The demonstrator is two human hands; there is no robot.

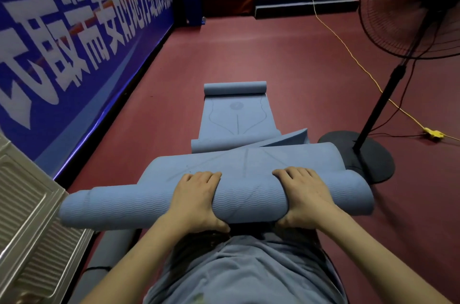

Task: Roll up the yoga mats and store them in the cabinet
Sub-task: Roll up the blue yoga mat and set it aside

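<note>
A blue yoga mat (139,200) is partly rolled into a thick roll across the view in front of me, its loose flat part lying beyond the roll. My left hand (196,200) grips the roll left of centre, fingers over the top and thumb underneath. My right hand (302,198) grips it right of centre the same way. A second blue mat (236,117) lies flat on the red floor beyond, with both ends curled. The cabinet (29,216), pale with ribbed panels, stands at the lower left.
A blue banner wall (74,37) runs along the left. A standing fan (388,94) with a round black base (368,154) stands right of the mats. A yellow cable (353,57) crosses the floor to a plug strip (433,133). A dark rolled mat (109,246) lies under the roll.
</note>
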